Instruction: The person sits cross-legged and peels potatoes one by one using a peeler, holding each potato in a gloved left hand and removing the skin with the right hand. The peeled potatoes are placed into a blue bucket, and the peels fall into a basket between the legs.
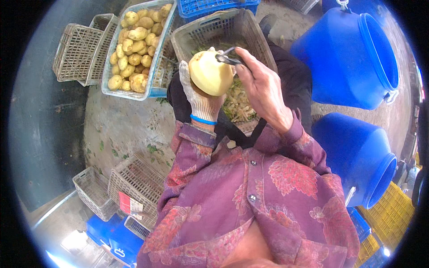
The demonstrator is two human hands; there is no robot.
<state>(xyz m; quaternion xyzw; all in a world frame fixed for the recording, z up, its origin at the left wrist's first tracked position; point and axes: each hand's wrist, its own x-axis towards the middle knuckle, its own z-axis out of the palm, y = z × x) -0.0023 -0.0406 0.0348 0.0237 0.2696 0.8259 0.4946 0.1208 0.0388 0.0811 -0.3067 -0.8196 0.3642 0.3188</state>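
My left hand [200,102], in a white knitted glove with a blue cuff edge, cups a large, pale yellow peeled tuber [211,75], probably a potato. A brownish patch shows near its upper end. In my bare right hand [263,85] is a vegetable peeler [228,59] with a dark handle, held at the tuber's upper right side. Whether its blade touches the surface I cannot tell. Below both hands stands a grey plastic crate [191,30] between my legs. Peelings and green scraps [239,104] lie in it, partly hidden by the hands.
Left of the crate, a light-blue-rimmed crate [104,83] holds many potatoes [135,50]. Grey crates [75,53] lean beyond it. Two blue plastic drums [335,57] lie tipped on my right. More grey crates [134,187] stand at lower left, yellow crates [388,207] at lower right.
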